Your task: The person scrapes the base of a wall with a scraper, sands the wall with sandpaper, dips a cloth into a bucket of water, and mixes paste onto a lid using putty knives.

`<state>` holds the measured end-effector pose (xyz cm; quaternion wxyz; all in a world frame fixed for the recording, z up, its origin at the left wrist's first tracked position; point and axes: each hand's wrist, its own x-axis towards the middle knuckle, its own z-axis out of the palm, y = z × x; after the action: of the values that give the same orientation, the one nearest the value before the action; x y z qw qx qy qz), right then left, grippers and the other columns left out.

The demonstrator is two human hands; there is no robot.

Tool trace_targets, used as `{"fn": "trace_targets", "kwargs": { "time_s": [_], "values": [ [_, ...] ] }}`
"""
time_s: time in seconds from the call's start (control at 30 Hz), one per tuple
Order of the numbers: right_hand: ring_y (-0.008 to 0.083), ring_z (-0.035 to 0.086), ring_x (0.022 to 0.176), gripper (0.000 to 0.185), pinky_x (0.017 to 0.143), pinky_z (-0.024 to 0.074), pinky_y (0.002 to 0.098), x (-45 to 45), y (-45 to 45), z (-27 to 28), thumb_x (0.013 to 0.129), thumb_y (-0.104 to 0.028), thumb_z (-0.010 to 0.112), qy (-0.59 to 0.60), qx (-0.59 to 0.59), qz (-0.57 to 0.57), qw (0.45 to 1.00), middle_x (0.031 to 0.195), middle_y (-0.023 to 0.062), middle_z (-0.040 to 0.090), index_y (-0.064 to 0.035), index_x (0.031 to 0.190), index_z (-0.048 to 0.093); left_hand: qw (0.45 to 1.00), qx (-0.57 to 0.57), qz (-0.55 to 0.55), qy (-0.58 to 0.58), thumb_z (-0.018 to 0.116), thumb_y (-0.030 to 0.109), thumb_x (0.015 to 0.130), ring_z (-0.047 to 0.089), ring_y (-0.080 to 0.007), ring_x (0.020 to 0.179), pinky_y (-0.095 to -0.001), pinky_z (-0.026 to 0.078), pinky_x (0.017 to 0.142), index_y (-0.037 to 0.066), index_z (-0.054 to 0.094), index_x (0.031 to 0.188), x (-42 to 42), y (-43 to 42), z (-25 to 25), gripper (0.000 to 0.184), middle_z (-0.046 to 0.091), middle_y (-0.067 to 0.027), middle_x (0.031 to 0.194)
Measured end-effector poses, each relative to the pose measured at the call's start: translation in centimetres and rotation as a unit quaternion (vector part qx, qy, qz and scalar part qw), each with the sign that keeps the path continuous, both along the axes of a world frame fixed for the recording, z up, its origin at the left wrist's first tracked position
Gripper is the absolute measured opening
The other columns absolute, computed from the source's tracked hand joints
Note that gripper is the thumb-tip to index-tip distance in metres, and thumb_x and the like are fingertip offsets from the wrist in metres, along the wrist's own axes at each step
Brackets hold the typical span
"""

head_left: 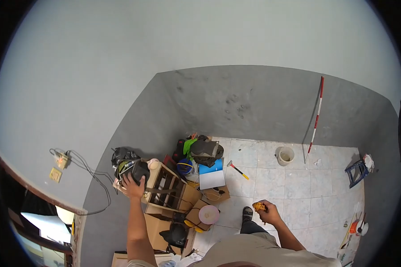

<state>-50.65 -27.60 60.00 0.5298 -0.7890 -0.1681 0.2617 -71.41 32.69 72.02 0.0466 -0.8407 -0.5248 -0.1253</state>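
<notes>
wall socket (60, 159): left of the wooden shelf (153, 180), plugged up, with dark cables (90, 168) drooping down the wall toward the shelf.
left hand (132, 186): at the shelf's left end, fingers spread and laid over the dark bag.
dark bag (141, 170): at the shelf's left end, under those fingers, among other bundled items.
grey backpack (208, 151): beyond the shelf and to its right.
pink round lid (209, 214): right of the shelf's near end.
booklet (212, 179): right of the shelf, blue above, white below.
hammer (239, 171): on the tiles, farther right of the shelf.
yellow tool (259, 206): well right of the shelf, partly hidden by the right hand.
right hand (271, 214): well right of the shelf, closed round the yellow tool.
white bucket (285, 156): on the tiles, farther right of the shelf.
red-and-white pole (317, 116): right again from the shelf, tilted against the wall.
blue frame (356, 173): farthest right of the shelf.
</notes>
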Motion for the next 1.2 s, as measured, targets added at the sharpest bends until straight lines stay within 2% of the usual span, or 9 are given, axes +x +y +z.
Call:
{"fn": "trace_targets", "kwargs": {
  "time_s": [0.07,0.1,0.27,0.3,0.43,0.6,0.77,0.9,1.2],
  "values": [
    [0.0227,0.072,0.083,0.03,0.079,0.057,0.0363,1.8,-1.3,-0.2,0.084,-0.006,0.071,0.047,-0.019,-0.035,0.998,0.092,0.0145,0.075,-0.0042,0.114,0.068,1.0,0.027,0.008,0.015,0.054,0.077,0.087,0.022,-0.038,0.154,-0.0656,0.008,0.122,0.01,0.034,0.157,1.1,-0.5,-0.3,0.099,0.032,-0.0195,0.164],
    [0.0076,0.059,0.06,0.023,0.054,0.0491,0.0265,3.1,-1.8,-2.2,0.087,0.001,0.067,-0.054,0.035,-0.031,0.997,0.077,0.0011,0.067,-0.0029,0.11,0.068,0.999,-0.003,0.035,-0.001,0.054,0.078,0.087,0.021,-0.0383,0.155,-0.0656,0.006,0.122,0.011,0.033,0.158,1.6,-0.9,0.0,0.1,0.031,-0.0197,0.165],
    [0.0089,0.06,0.064,0.024,0.059,0.0503,0.0274,9.5,-1.2,-0.6,0.087,0.001,0.066,-0.108,0.032,-0.063,0.992,0.08,0.0023,0.068,-0.0039,0.11,0.068,0.997,-0.055,0.059,0.002,0.054,0.083,0.082,0.019,-0.0392,0.156,-0.0677,0.002,0.121,0.011,0.029,0.161,1.5,0.0,-0.6,0.11,0.034,-0.019,0.164],
    [0.021,0.073,0.088,0.029,0.081,0.0561,0.0328,10.4,-0.6,2.7,0.084,0.005,0.066,-0.069,-0.012,-0.06,0.996,0.094,0.0138,0.075,-0.0014,0.112,0.067,0.998,-0.032,0.052,0.003,0.055,0.084,0.081,0.02,-0.039,0.156,-0.0695,0.002,0.12,0.011,0.029,0.161,1.5,0.2,-0.6,0.112,0.034,-0.0186,0.164],
    [0.0153,0.067,0.075,0.029,0.069,0.0547,0.0295,14.5,0.2,1.9,0.085,0.006,0.061,-0.06,0.036,-0.072,0.995,0.09,0.008,0.072,-0.0025,0.113,0.067,0.99,-0.073,-0.004,-0.12,0.072,0.076,0.075,0.024,-0.0483,0.151,-0.0526,0.02,0.125,-0.002,0.032,0.157,0.8,3.3,-2.7,0.12,0.038,-0.0248,0.16],
    [0.0082,0.056,0.055,0.025,0.048,0.0456,0.0252,16.5,1.5,0.7,0.091,0.005,0.058,-0.054,0.126,-0.043,0.99,0.085,0.0023,0.064,-0.0007,0.115,0.063,0.993,0.077,0.059,-0.063,0.061,0.078,0.082,0.022,-0.0388,0.154,-0.0697,0.011,0.118,0.009,0.032,0.159,3.5,-1.6,0.1,0.108,0.029,-0.0191,0.166],
    [0.0096,0.058,0.064,0.019,0.059,0.0484,0.0258,16.3,2.6,2.9,0.093,-0.002,0.068,0.056,0.057,-0.021,0.997,0.084,0.0022,0.063,0.0012,0.112,0.062,0.994,0.026,0.08,-0.068,0.065,0.07,0.082,0.02,-0.0363,0.155,-0.0706,0.01,0.118,0.011,0.03,0.16,4.8,-2.9,-4.8,0.104,0.028,-0.0143,0.167],
    [0.0097,0.059,0.062,0.018,0.057,0.0491,0.0265,17.6,3.3,2.9,0.094,0.0,0.068,0.061,0.044,-0.001,0.997,0.083,0.0027,0.062,0.001,0.111,0.062,0.99,0.074,0.089,-0.08,0.071,0.057,0.084,0.028,-0.035,0.15,-0.0673,0.015,0.118,0.013,0.028,0.16,6.1,-2.0,-4.8,0.097,0.034,-0.0131,0.163],
    [0.0087,0.056,0.054,0.027,0.046,0.0466,0.0255,24.1,2.5,1.0,0.093,0.005,0.063,0.022,0.081,-0.022,0.996,0.086,0.0026,0.064,-0.0029,0.118,0.061,0.974,0.152,0.158,-0.05,0.07,0.026,0.09,0.045,-0.03,0.129,-0.0544,0.03,0.111,0.018,0.058,0.133,7.8,-0.1,-6.8,0.046,0.056,-0.0083,0.127]
  ]
}}
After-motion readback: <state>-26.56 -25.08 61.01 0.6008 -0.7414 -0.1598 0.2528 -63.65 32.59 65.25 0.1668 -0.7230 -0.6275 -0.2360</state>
